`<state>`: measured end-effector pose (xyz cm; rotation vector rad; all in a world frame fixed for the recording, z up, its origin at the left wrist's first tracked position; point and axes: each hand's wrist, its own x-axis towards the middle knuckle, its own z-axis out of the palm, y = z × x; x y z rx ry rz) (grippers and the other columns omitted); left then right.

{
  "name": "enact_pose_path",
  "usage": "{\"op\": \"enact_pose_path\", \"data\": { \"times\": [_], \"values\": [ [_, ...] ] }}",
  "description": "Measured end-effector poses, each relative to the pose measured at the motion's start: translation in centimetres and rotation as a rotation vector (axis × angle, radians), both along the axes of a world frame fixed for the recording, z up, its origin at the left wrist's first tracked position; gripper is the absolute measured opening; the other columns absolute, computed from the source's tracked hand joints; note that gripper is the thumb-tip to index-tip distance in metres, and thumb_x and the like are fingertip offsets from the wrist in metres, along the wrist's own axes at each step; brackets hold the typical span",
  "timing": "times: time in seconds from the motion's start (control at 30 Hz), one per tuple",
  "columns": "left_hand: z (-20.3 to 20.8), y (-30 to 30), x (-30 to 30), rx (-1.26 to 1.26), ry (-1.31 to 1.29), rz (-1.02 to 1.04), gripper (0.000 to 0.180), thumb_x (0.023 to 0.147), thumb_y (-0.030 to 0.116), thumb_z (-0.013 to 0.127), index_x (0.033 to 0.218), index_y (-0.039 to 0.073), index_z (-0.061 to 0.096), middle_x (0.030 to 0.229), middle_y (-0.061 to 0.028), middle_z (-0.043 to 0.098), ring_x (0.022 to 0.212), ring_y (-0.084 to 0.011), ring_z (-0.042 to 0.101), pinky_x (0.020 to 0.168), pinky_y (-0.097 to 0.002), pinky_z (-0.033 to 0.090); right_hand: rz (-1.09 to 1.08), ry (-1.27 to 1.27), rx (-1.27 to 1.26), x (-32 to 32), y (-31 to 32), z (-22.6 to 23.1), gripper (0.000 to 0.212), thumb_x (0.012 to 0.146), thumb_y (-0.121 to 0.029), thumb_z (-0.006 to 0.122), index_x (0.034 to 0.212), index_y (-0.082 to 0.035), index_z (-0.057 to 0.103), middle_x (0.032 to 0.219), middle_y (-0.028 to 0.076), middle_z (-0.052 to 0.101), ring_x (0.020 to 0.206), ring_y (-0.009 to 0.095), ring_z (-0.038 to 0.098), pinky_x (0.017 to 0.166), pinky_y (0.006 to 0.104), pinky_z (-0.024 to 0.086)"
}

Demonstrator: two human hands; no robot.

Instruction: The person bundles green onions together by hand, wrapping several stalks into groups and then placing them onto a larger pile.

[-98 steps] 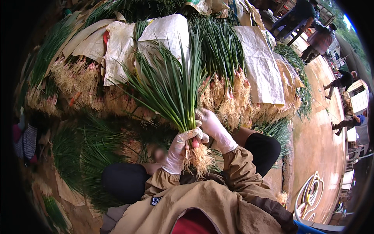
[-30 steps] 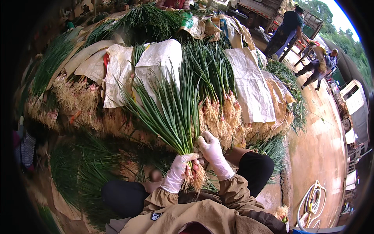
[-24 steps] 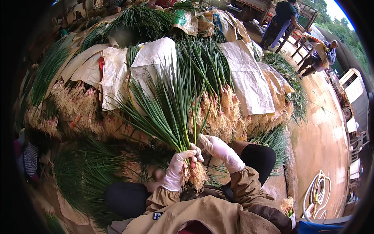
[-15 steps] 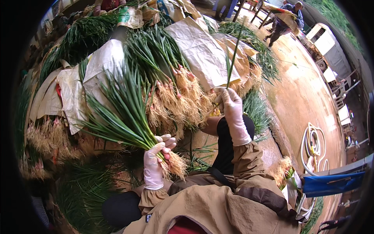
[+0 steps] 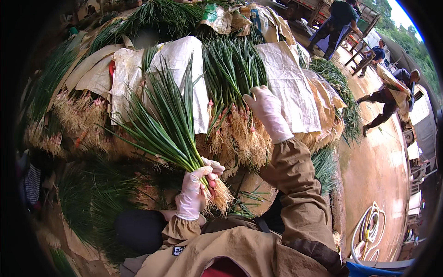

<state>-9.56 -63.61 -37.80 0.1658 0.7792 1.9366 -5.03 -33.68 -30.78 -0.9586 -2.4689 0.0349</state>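
My gloved left hand (image 5: 196,189) is closed around a fanned bunch of spring onions (image 5: 171,131). Its green leaves point up and to the left, while pink bulbs and pale roots stick out below the fist. Farther off and to the right, my gloved right hand (image 5: 269,113) has its fingers curled onto the leaves of a spring onion in a laid-out row of spring onions (image 5: 230,69). The fingertips are partly hidden, and no stalk stands free of the row. Roots of that row hang toward me.
Whitish sacks (image 5: 288,83) cover parts of the heap on both sides of the row. Loose green leaves (image 5: 106,203) lie at the lower left. At right, a coiled hose (image 5: 369,231) rests on wet ground, and a person carrying a load (image 5: 397,92) walks beyond.
My right hand, which held up a single long stalk, has moved onto the row, and that stalk no longer shows. My left hand keeps its bunch. The view has swung to the right.
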Motion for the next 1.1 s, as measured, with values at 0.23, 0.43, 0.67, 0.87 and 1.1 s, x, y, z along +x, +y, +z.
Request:
{"op": "enact_pose_path", "data": {
  "times": [0.23, 0.43, 0.67, 0.87, 1.1],
  "values": [
    [-0.4, -1.1, -0.7, -0.040, 0.052, 0.026, 0.014, 0.080, 0.002, 0.057, 0.094, 0.002, 0.056, 0.097, -0.0203, 0.067, 0.079, -0.0210, 0.065, 0.083, -0.0357, 0.053, 0.068, 0.187, -0.276, 0.5, -2.8, -0.8, 0.021, 0.092, -0.026, 0.062, 0.081, -0.008, 0.065, 0.074, 0.006, 0.064, 0.058, 0.015, 0.058, 0.057, 0.0305, 0.052],
    [-0.8, -1.0, -0.8, -0.019, 0.006, 0.019, 0.015, 0.079, 0.002, 0.056, 0.094, 0.002, 0.056, 0.098, -0.0211, 0.067, 0.085, -0.0247, 0.065, 0.089, -0.0380, 0.051, 0.148, -0.250, -0.345, 7.1, -9.8, -1.5, 0.030, 0.093, -0.036, 0.062, 0.094, -0.008, 0.069, 0.077, 0.010, 0.070, 0.065, 0.020, 0.066, 0.069, 0.0341, 0.055],
    [-0.7, -0.3, -0.3, 0.100, -0.066, -0.080, 0.018, 0.081, 0.001, 0.057, 0.099, 0.002, 0.056, 0.115, -0.0236, 0.062, 0.105, -0.0348, 0.064, 0.101, -0.0483, 0.046, -0.201, 0.085, -0.612, 2.1, -3.9, 0.1, 0.035, 0.095, -0.038, 0.058, 0.097, -0.005, 0.069, 0.070, 0.006, 0.067, 0.055, 0.013, 0.062, 0.053, 0.0289, 0.051],
    [0.6, -0.3, 0.3, -0.277, -0.067, -0.174, 0.017, 0.083, 0.009, 0.065, 0.100, 0.006, 0.060, 0.068, -0.0061, 0.064, 0.052, -0.0136, 0.060, 0.043, -0.0196, 0.042, 0.182, 0.151, -0.959, 4.8, -16.2, -6.3, 0.035, 0.089, -0.025, 0.070, 0.114, -0.002, 0.063, 0.110, 0.010, 0.065, 0.094, 0.023, 0.064, 0.086, 0.0333, 0.051],
    [-0.1, -1.7, -0.5, -0.218, -0.165, -0.223, 0.020, 0.085, 0.018, 0.062, 0.075, 0.002, 0.063, 0.061, -0.0063, 0.061, 0.053, -0.0139, 0.059, 0.051, -0.0214, 0.047, 0.390, 0.479, -1.741, 5.0, -16.9, -4.9, 0.018, 0.098, -0.019, 0.058, 0.106, -0.003, 0.059, 0.081, 0.001, 0.062, 0.056, 0.006, 0.053, 0.052, 0.0200, 0.045]
  ]
}}
